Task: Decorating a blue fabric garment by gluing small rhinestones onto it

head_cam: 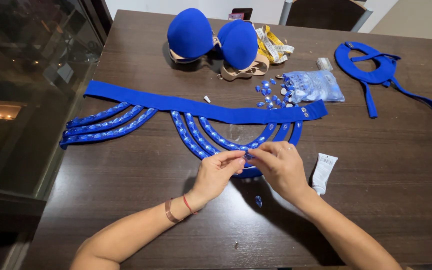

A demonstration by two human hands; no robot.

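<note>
At frame centre, your left hand (217,171) and right hand (280,167) together pinched a small blue gem (248,156) over the blue belt's (201,107) lowest loop.

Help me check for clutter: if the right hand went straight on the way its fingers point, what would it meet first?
The right hand points left, its fingertips at a small blue gem. Straight on, it would meet the left hand first; they look almost touching.

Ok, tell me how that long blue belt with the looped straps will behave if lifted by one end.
The blue belt looks like thin fabric lying flat on the table, so it would probably droop. Its looped straps would likely dangle and swing. The rows of gems glued on them probably add a little weight.
</note>
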